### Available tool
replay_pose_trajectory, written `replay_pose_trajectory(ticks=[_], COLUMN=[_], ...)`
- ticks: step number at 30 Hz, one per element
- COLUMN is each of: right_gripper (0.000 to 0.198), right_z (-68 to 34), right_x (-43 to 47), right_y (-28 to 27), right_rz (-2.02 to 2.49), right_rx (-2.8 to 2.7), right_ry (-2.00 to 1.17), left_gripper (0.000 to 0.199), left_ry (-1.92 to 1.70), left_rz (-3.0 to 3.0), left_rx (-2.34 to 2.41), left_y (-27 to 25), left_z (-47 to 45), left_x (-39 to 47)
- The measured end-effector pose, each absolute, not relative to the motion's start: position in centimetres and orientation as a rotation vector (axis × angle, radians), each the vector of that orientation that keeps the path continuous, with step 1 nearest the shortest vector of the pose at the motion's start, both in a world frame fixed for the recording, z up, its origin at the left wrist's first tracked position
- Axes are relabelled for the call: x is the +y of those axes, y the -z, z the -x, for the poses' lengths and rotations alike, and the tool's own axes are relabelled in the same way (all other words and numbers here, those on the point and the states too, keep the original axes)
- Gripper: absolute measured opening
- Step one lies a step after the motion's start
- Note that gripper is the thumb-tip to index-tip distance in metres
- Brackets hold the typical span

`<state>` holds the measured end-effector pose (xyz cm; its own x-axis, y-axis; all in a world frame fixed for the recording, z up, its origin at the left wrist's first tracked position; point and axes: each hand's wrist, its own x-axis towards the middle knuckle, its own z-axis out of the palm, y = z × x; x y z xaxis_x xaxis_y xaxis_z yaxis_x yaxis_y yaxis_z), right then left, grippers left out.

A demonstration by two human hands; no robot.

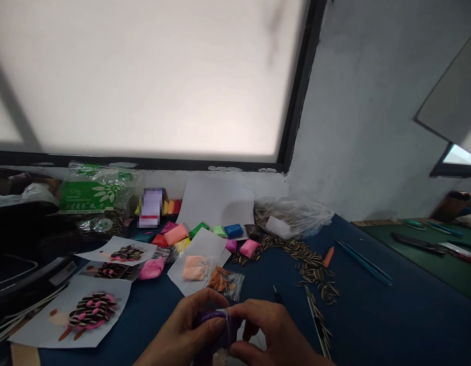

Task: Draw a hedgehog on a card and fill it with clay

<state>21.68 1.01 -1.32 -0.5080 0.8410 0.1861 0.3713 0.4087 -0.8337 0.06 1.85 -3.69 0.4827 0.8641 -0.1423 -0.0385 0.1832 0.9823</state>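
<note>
My left hand [195,323] is closed around a purple clay packet [210,317] low in the middle of the view. The fingers of my right hand [271,325] pinch the packet's right edge, where clear plastic shows. Much of the packet is hidden behind my fingers. Under my hands, part of a white paper [254,336] shows. Just beyond them lie an orange-brown clay packet [224,281] and a peach clay packet [194,268], the latter on a folded white sheet [177,272]. A dark pen-like tool [277,295] points away beside my right hand.
Striped sunflower seeds [313,264] spread to the right, near blue tweezers [367,264] and an orange stick [328,256]. Several coloured clay packets [176,234] lie farther back. Paper sheets with seed-covered hedgehog figures [92,311] are at left, below a green seed bag [92,193].
</note>
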Motion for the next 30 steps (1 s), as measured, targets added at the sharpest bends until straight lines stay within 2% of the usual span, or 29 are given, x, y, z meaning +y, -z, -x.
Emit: replay_pose_trajectory(ticks=[7,13,18,22,26,30], right_gripper=[0.026,0.011,0.007,0.006,0.018,0.018], right_z=[-21.1,-20.6,-21.0,-21.5,-21.8,-21.8], right_x=[0.8,0.6,0.3,0.0,0.0,0.5], right_y=[1.4,1.2,0.1,-0.8,-0.9,0.0], right_rz=[1.073,1.057,1.031,1.021,1.001,0.977], right_rx=[-2.099,-2.128,-2.066,-2.03,-1.996,-2.06], right_ry=[-0.912,-0.839,-0.852,-0.935,-0.95,-0.983], left_gripper=[0.055,0.047,0.053,0.053,0.045,0.05], left_ry=[-0.771,-0.727,-0.665,-0.575,-0.58,-0.568], left_rz=[-1.342,-1.384,-1.254,-1.221,-1.204,-1.221], left_rx=[0.932,0.888,0.762,0.699,0.714,0.757], left_y=[3.5,3.1,2.7,2.2,2.0,2.0], left_z=[-0.3,-0.9,-0.7,0.1,0.7,0.5], left_x=[1.2,0.7,1.5,1.7,1.4,1.2])
